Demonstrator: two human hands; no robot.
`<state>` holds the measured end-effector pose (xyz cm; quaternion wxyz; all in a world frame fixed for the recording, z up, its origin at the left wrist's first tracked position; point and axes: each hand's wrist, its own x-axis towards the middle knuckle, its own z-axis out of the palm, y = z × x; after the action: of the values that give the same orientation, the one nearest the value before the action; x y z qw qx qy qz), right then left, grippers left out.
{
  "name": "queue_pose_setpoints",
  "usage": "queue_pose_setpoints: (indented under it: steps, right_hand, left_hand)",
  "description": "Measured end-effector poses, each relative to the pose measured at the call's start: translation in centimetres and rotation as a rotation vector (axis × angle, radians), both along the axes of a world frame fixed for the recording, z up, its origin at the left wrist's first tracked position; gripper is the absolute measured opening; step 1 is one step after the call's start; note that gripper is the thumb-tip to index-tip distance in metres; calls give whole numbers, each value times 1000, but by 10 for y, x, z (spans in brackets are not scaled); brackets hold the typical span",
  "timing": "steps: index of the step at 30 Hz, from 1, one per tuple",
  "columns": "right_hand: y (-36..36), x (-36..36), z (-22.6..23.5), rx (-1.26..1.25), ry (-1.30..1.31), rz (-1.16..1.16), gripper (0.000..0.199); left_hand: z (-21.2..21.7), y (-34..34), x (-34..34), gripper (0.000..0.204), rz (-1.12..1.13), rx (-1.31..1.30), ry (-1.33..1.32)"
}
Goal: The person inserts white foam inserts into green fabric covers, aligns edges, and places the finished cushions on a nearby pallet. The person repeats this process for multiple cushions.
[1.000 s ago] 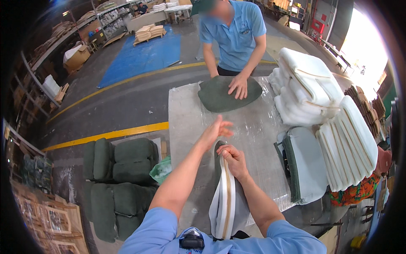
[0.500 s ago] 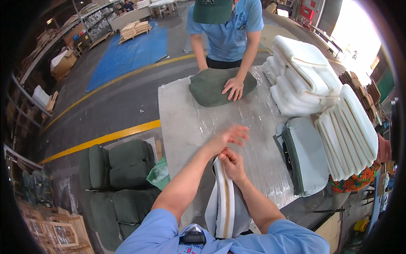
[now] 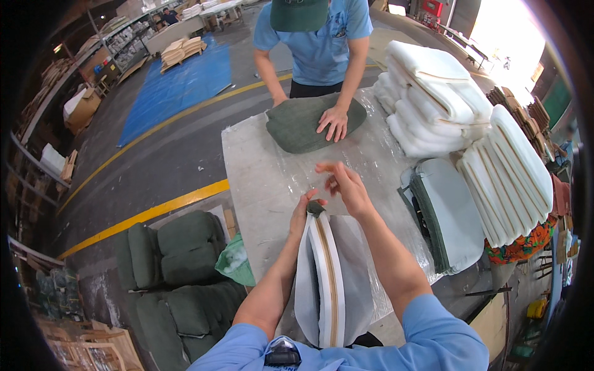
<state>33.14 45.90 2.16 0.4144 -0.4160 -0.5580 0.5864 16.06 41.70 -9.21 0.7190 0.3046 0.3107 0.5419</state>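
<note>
In front of my body a cushion cover (image 3: 357, 266), grey side out, stands on edge. White padding with a tan middle layer (image 3: 333, 272) shows through its long opening, and a bit of dark green fabric (image 3: 315, 208) pokes out at its far tip. My left hand (image 3: 301, 213) grips the cover beside that tip, thumb up. Just beyond, my right hand (image 3: 348, 188) is raised off the cover, fingers apart and partly bent, with nothing in it. Across the table a co-worker's hand (image 3: 334, 122) lies flat on a dark green cushion (image 3: 291, 127).
The plastic-covered table (image 3: 253, 167) fills the middle. On its right are stacked grey-and-green covers (image 3: 455, 216), folded white padding (image 3: 427, 93) and layered white cushion inserts (image 3: 507, 179). Dark green cushions (image 3: 189, 247) and a light green bag (image 3: 238, 263) lie at the left.
My right hand has let go of the cover's tip and lifted away to the far side. My left hand has come down onto the tip, where green fabric now shows.
</note>
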Motion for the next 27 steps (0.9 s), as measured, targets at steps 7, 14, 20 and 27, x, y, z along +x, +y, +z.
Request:
queue_pose_setpoints:
  steps: [7,14,20,27]
  right_hand:
    - [35,-72,-22,-196,-42,120,84]
    - [20,-71,-49,3,-92,62,91]
    - [17,-71,-57,159,-95,9,89]
    - [13,-54,-75,337,-163,-190,81]
  left_hand:
    - [-4,22,-15,66,130,-42,185]
    - [10,30,-1,71,166,-198,258]
    - [12,36,0,71,151,-168,199]
    - [53,30,14,66,10,-199,313]
